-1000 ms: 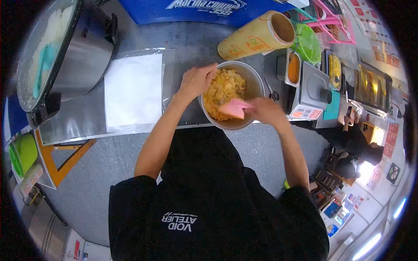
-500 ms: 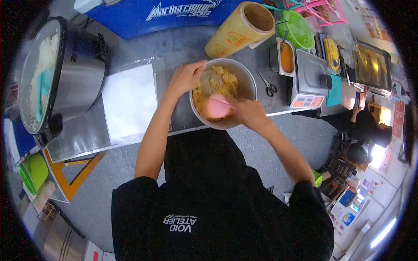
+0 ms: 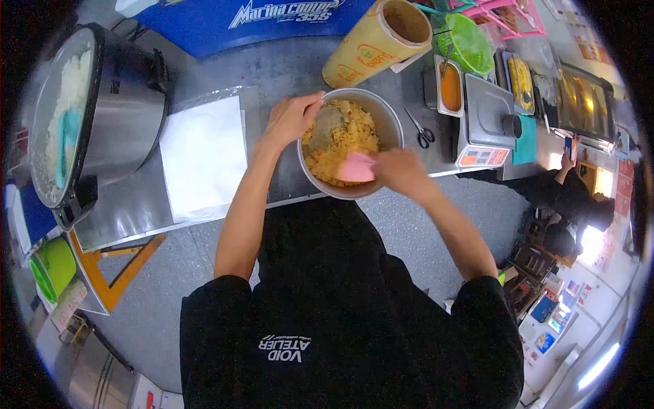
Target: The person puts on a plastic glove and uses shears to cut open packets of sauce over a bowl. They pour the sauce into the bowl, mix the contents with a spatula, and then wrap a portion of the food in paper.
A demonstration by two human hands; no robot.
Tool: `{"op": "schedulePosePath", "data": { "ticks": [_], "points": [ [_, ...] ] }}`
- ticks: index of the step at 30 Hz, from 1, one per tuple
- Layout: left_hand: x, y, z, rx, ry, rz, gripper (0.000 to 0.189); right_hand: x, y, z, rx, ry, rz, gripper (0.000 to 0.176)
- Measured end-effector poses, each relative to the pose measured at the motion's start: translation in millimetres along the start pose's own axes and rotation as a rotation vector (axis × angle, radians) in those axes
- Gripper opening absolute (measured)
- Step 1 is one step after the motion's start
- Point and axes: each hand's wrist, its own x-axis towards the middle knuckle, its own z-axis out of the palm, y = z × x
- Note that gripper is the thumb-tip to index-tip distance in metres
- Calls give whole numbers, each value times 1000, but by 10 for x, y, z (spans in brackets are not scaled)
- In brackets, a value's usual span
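A round metal bowl [image 3: 394,129] with yellow-brown rice-like food [image 3: 354,133] in it stands near the counter's front edge. My left hand [image 3: 291,121] is closed on the bowl's upper left rim. Over the right side of the bowl, my right hand [image 3: 402,172], somewhat blurred, is wrapped round a pink paddle [image 3: 357,168]. The paddle's blade rests in the food at the lower part of the bowl, and its handle is hidden in my fingers.
Left of the bowl lie white sheets [image 3: 203,160] and a large pot [image 3: 129,116] of white rice. A wrap roll [image 3: 368,51] stands behind; scissors [image 3: 420,129], an orange sauce tray [image 3: 450,88] and a scale [image 3: 485,116] are right. A person [image 3: 572,194] is far right.
My right hand has moved slightly right with the pink paddle, whose blade now sits lower right in the food. The food has shifted in the bowl. My left hand stays at the rim.
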Motion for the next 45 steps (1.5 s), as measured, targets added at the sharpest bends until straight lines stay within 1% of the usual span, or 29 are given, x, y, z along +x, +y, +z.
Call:
{"op": "schedulePosePath", "data": {
  "ticks": [2,3,5,6,8,9,11,14,15,16,17,19,20,22,25,26,28,29,31,32,35,38,39,40,41,42,43,45],
  "points": [
    [12,-45,71,-2,-37,-8,30,213,-219,90,-157,0,6,35],
    [47,-89,89,-15,-18,31,31,230,-328,-36,-206,33,95,33],
    [-2,-201,146,-47,8,88,32,341,-240,-85,-264,431,51,36],
    [-4,-185,117,-39,0,61,32,418,-174,-126,-292,635,29,39],
    [-10,-86,54,-22,-39,21,32,542,-85,51,-341,394,129,36],
    [-26,-66,77,36,-5,29,32,567,-61,111,-365,274,180,35],
    [-94,-24,106,153,89,22,32,432,39,-111,-219,-38,-4,33],
    [-117,111,86,160,93,-93,31,364,-252,-460,262,-339,76,30],
    [-167,94,103,74,107,-81,30,509,-72,243,248,-187,24,29],
    [-208,37,130,-10,127,-71,30,593,25,600,230,-34,-31,29],
    [-210,-28,133,-89,156,-56,30,558,-136,593,174,113,64,33],
    [-280,-162,130,-192,248,-32,29,336,-743,556,82,406,255,46],
    [-316,-199,112,-245,289,-19,29,254,-768,456,67,356,241,42],
    [-359,-188,31,-258,262,-37,28,4,-609,233,37,251,219,37],
    [-388,-182,25,-267,253,-31,28,-83,-125,-57,303,179,58,35],
    [-378,-181,22,-266,260,-20,28,41,-102,45,171,169,33,30],
    [-388,-124,-53,-220,182,-44,28,288,-168,439,-75,146,14,29],
    [-390,-96,-75,-200,147,-55,28,417,-282,269,-101,114,62,26],
    [-388,-142,-65,-213,222,-4,28,388,-352,-125,-192,145,177,23],
    [-414,-186,-57,-217,256,13,28,389,-398,-205,-233,154,232,22],
    [-452,-200,0,-219,304,-32,28,454,-499,-157,-285,279,550,20],
    [-458,-151,-29,-121,240,-134,28,365,-478,256,-150,-10,374,37],
    [-430,-165,-35,-147,279,-105,28,293,-356,278,-27,-20,264,37],
    [-440,-186,-24,-169,304,-75,28,227,-446,46,-79,-45,304,35],
    [-460,-194,-4,-191,319,-41,28,104,-598,-364,-123,-72,352,34],
    [-447,-199,-11,-209,298,-43,28,37,-678,-576,-166,-98,399,33],
    [-428,-203,-35,-226,271,-44,29,75,-625,-414,-139,-64,268,32],
    [-420,-196,-84,-216,219,-35,29,353,-363,187,-86,20,7,30]
  ]
}}
